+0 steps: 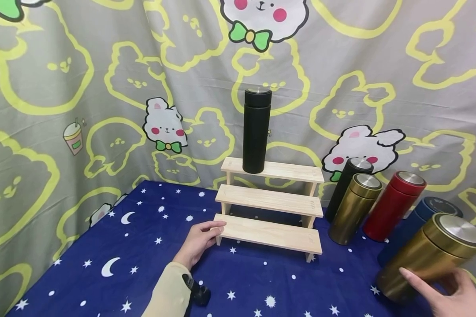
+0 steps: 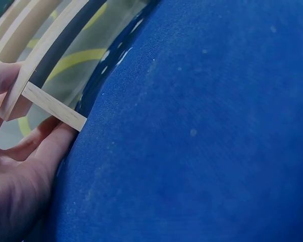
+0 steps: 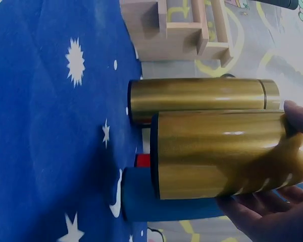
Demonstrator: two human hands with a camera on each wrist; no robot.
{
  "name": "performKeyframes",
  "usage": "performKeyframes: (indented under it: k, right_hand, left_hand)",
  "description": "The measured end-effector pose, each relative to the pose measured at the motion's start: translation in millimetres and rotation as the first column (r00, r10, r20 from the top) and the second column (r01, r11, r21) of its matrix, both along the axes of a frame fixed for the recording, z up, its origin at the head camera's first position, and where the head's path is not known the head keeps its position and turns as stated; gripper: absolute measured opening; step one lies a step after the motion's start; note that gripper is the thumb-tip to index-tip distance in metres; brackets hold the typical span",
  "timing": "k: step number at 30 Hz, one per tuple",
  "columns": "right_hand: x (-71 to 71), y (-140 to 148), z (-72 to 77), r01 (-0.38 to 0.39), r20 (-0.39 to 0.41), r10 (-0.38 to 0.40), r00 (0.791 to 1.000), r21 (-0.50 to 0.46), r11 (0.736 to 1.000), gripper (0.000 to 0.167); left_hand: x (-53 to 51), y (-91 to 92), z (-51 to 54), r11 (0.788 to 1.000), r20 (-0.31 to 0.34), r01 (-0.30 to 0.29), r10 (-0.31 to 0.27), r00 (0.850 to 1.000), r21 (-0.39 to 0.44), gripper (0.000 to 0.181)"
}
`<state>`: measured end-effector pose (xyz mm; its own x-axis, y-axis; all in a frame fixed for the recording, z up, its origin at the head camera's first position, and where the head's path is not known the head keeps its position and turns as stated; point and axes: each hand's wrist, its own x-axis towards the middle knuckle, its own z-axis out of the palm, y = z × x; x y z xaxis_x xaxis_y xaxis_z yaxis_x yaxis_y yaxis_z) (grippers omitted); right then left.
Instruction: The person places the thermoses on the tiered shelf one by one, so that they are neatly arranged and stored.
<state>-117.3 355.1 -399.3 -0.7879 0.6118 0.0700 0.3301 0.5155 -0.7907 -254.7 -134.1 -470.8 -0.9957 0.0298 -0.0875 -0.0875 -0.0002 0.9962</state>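
At the lower right of the head view, a person's right hand [image 1: 456,290] grips a gold flask [image 1: 424,257], thumb laid along its left side and fingers wrapped around the other. The flask leans toward the upper right of the frame, its silver-topped lid [image 1: 460,231] uppermost, above a counter [image 1: 143,264] spread with blue star-and-moon cloth. Near the center, the left hand [image 1: 200,240] pinches the left end of the lowest step of a three-tier wooden stand [image 1: 267,198]. The left forearm, in a cream sleeve [image 1: 166,290] with a black device [image 1: 200,293] at the wrist, rises from the bottom edge and angles toward the stand; the right hand enters from the lower right corner. A black flask [image 1: 256,132] stands upright at the left of the top step. Grouped at right are a second gold flask [image 1: 353,211], a red flask [image 1: 394,207], a blue flask [image 1: 406,230] and another black one, partly hidden. The left wrist view reveals what the head view conceals: fingers [image 2: 48,143] reaching below the board, beside its leg. The right wrist view shows the held flask's dark base [image 3: 154,156], apparently clear of the cloth, and fingertips lining its lower side.
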Motion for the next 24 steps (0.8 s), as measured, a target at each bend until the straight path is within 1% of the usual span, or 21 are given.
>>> performKeyframes:
  k: [3, 6, 9, 11, 16, 18, 24]
  right_hand:
    - [-0.9, -8, 4.1, 0.011, -0.010, -0.011, 1.000, -0.016, 1.000, 0.065]
    - [-1.3, -14, 8.2, -0.046, -0.076, 0.046, 0.996, -0.001, 0.999, 0.060]
    - [-3.3, -19, 14.7, -0.113, -0.112, 0.117, 0.987, 0.033, 0.993, 0.060]
    - [-5.3, -23, 19.4, -0.133, -0.103, 0.138, 0.985, 0.054, 0.990, 0.065]
    - [-12.8, -37, 31.6, -0.177, -0.041, 0.179, 0.983, 0.048, 0.983, 0.082]
    - [-15.7, -41, 35.1, -0.203, -0.041, 0.205, 0.978, 0.048, 0.978, 0.084]
    - [-24.1, -50, 39.4, -0.281, -0.128, 0.287, 0.949, 0.067, 0.957, 0.072]
  left_hand:
    - [-0.4, 0.0, 0.1, 1.000, 0.005, 0.000, 0.000, 1.000, 0.005, 0.029]
    - [-0.2, 0.0, -0.3, 1.000, 0.008, 0.003, -0.003, 1.000, 0.010, 0.029]
    - [-0.4, 0.2, 0.3, 1.000, 0.001, 0.011, -0.011, 1.000, 0.012, 0.030]
    - [-1.1, 1.3, 0.7, 1.000, -0.006, 0.017, -0.017, 1.000, 0.009, 0.030]
    - [-2.3, 0.9, 1.6, 1.000, -0.018, 0.018, -0.018, 1.000, 0.011, 0.029]
    - [-2.6, 0.2, 1.2, 1.000, -0.016, 0.015, -0.015, 1.000, 0.012, 0.030]
    - [-1.0, 0.1, 0.3, 1.000, -0.007, 0.015, -0.015, 1.000, 0.018, 0.030]
